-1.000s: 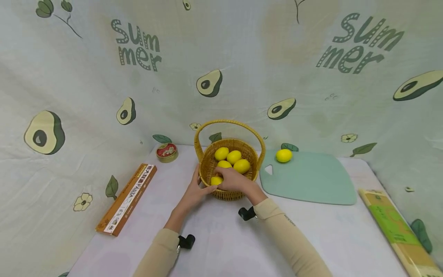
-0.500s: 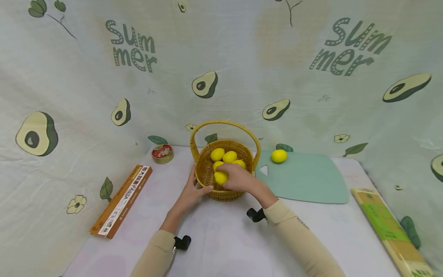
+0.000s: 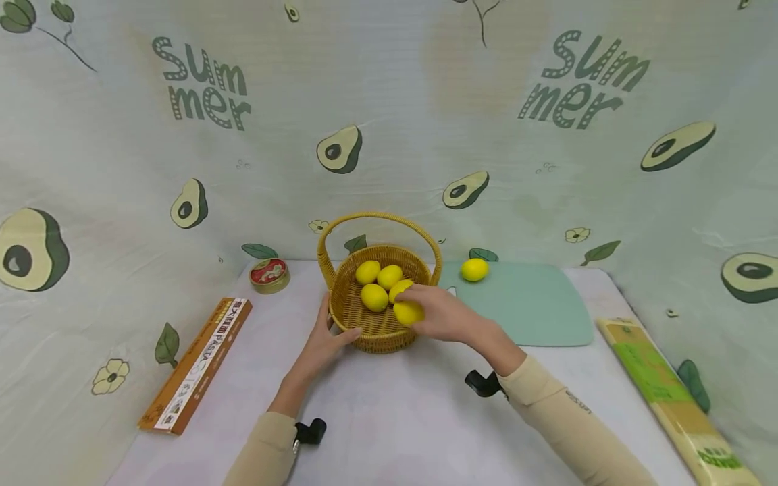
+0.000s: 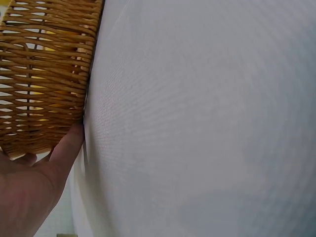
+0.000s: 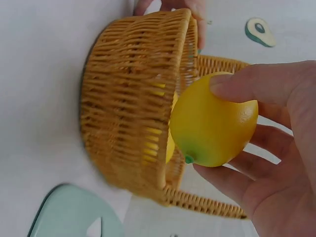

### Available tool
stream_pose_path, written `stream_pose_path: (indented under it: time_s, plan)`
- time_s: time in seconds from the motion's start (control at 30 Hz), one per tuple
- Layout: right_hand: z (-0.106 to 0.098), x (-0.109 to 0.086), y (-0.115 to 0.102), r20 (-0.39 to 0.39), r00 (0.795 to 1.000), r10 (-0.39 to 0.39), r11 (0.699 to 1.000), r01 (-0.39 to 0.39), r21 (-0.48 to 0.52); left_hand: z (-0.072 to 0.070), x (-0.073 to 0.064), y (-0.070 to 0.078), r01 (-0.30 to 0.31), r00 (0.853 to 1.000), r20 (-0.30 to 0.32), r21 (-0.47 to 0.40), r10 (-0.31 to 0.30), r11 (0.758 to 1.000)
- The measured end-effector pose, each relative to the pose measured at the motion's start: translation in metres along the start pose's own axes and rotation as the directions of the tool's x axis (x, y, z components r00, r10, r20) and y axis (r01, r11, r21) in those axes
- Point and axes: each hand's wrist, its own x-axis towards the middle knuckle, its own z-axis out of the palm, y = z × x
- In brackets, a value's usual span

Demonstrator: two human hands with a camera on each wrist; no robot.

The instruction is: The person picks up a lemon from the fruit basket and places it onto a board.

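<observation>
My right hand [image 3: 446, 314] pinches a yellow lemon [image 5: 212, 123] between thumb and fingers, over the front right rim of the wicker basket [image 3: 379, 344]. In the right wrist view, the lemon's green tip points down and left. My left hand [image 3: 319, 344] holds the basket's near left side, thumb along the front rim and fingers against the outer wall. One finger lies low beside the basket's base in the left wrist view. Inside the basket, several other lemons [image 3: 374, 297] rest toward the back and middle; the right hand partly covers one.
A lone lemon [image 3: 475, 270] lies on the green cutting board [image 3: 523, 307] right of the basket. Left stand a round tin [image 3: 269, 277] and a long pasta box [image 3: 197, 364]. A long green-and-tan packet [image 3: 668, 398] lies far right. The arched basket handle [image 3: 379, 216] rises above the lemons.
The right hand has lifted the lemon from the basket's front left and carried it right to the front right rim. The left hand stays on the basket. The whole view has shifted slightly.
</observation>
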Motion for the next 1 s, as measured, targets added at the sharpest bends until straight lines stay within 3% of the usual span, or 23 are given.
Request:
stream_pose_path:
  time_s: [0.17,0.4,0.67,0.9,1.0]
  plan:
    - [-0.002,-0.015,0.008,0.001,1.0,-0.014,1.0,0.014,-0.018,-0.006,-0.005,-0.001,0.003,1.0,0.002,-0.016,-0.003,1.0]
    - [-0.006,-0.04,0.033,0.004,1.0,0.019,0.998,-0.019,-0.058,-0.003,-0.004,-0.002,0.006,1.0,0.008,-0.027,-0.005,1.0]
    - [-0.004,-0.067,0.075,-0.004,0.985,0.171,0.978,-0.171,-0.116,-0.003,-0.005,0.0,0.021,1.0,0.016,-0.024,-0.021,0.999]
    - [-0.001,-0.088,0.108,-0.025,0.961,0.275,0.954,-0.276,-0.117,-0.006,-0.016,0.028,0.064,0.996,0.072,-0.057,-0.06,0.996]
    - [-0.002,-0.094,0.119,-0.029,0.952,0.305,0.946,-0.307,-0.106,-0.004,-0.013,0.024,0.061,0.996,0.07,-0.053,-0.057,0.997]
